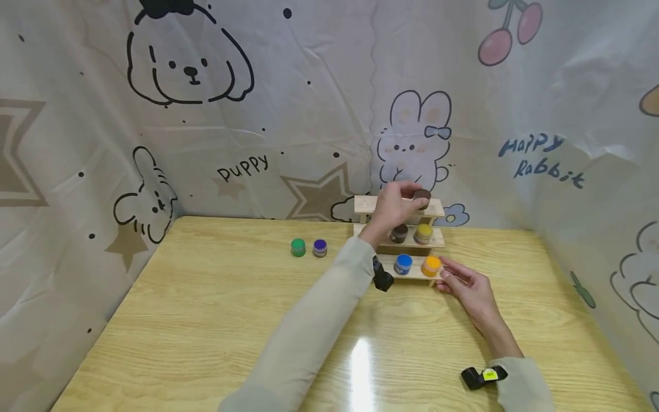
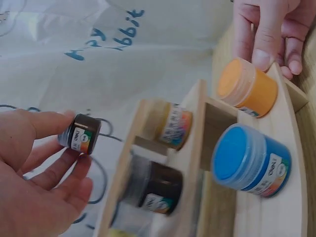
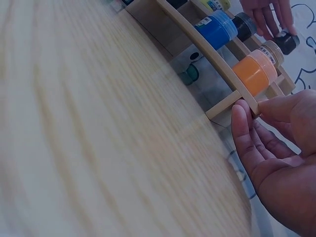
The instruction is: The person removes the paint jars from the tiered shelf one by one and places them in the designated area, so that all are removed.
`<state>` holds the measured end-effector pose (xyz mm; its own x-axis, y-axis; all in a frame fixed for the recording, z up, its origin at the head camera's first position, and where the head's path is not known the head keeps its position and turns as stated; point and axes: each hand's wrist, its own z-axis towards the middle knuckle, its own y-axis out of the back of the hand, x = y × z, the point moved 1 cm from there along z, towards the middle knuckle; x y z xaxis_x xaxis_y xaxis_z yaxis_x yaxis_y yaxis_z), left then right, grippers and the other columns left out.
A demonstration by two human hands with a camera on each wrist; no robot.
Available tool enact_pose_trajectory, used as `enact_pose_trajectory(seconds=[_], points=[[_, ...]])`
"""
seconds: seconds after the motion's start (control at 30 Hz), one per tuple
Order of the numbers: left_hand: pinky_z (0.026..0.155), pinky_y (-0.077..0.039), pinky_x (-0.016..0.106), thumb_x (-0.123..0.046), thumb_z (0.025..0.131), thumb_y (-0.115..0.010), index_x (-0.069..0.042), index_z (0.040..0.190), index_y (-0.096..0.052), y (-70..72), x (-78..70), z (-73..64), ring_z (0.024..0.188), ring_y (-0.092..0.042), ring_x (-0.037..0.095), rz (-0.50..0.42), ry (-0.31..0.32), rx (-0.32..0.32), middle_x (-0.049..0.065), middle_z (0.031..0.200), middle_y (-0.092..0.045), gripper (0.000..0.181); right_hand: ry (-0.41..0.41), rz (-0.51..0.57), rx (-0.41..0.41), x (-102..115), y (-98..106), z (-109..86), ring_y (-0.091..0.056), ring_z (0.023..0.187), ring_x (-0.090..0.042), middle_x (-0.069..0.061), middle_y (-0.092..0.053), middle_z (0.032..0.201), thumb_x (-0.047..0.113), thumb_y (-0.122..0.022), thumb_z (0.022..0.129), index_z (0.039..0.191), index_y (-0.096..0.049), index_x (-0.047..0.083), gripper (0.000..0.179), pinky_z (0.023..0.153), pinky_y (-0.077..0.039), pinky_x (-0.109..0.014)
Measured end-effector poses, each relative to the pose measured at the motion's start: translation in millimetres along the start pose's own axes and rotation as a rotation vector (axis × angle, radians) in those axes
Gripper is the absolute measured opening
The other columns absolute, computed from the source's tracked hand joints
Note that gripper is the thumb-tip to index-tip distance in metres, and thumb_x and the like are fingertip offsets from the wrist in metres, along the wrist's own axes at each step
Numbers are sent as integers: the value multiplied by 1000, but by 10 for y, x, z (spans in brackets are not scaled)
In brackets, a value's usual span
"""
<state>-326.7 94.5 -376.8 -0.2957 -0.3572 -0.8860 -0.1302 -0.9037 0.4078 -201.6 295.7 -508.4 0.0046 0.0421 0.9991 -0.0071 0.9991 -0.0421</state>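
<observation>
My left hand [image 1: 393, 205] pinches a small dark brown paint jar [image 2: 85, 134] between thumb and fingers, over the right part of the top tier of a wooden stepped rack [image 1: 364, 203]. My right hand [image 1: 475, 293] grips the right end of the bottom tier, its thumb and fingertips at the corner [image 3: 253, 109]. A blue paint jar [image 1: 404, 263] and an orange one [image 1: 431, 265] stand on that bottom tier. On the middle tier are a black-brown jar [image 2: 157, 186] and a dark yellow jar [image 1: 424, 233]. The left forearm hides the rack's left part.
Left of the rack, a green jar [image 1: 298, 247] and a purple jar [image 1: 320, 248] stand on the wood-grain table [image 1: 206, 309]. A printed cloth [image 1: 309, 114] hangs right behind the table and along both sides. Each wrist carries a small black camera [image 1: 382, 277].
</observation>
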Motion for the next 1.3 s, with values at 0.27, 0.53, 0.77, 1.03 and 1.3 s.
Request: enact_pose_trajectory(seconds=[0.27, 0.53, 0.77, 1.03, 1.3], points=[[77, -52, 16, -15, 91, -81, -6, 118, -75, 217, -59, -129, 92, -67, 11, -100, -24, -11, 6, 109, -74, 29, 8, 3, -9, 4, 59, 34, -73, 88, -9, 14, -71, 116, 10, -65, 101, 148, -42, -13, 57, 82, -59, -26], [80, -54, 20, -14, 92, -79, -7, 121, -74, 511, 2, -298, 99, -67, 15, -111, -112, 16, 8, 111, -74, 30, 0, 13, -2, -77, 78, 66, -73, 88, -9, 14, -71, 117, 11, -66, 101, 148, -42, -12, 58, 82, -59, -26], [89, -56, 25, -12, 95, -76, -3, 126, -70, 773, 96, -492, 105, -68, 22, -188, -149, 39, 12, 118, -70, 33, -2, -5, -10, -67, 50, 63, -73, 87, -9, 15, -71, 116, 12, -66, 101, 148, -43, -12, 57, 82, -59, -26], [93, -56, 31, -9, 95, -75, -2, 126, -70, 1006, 218, -746, 110, -68, 23, -256, -154, -29, 12, 120, -70, 32, -17, -22, -8, -49, 26, 57, -73, 89, -9, 16, -69, 116, 15, -67, 101, 149, -43, -10, 59, 83, -59, -26], [93, -57, 34, -6, 92, -78, 1, 123, -71, 1214, 378, -963, 106, -68, 24, -269, -166, -141, 14, 119, -71, 33, -9, -5, -9, -57, 21, 44, -73, 89, -9, 16, -69, 116, 14, -66, 101, 149, -42, -11, 59, 82, -59, -26]])
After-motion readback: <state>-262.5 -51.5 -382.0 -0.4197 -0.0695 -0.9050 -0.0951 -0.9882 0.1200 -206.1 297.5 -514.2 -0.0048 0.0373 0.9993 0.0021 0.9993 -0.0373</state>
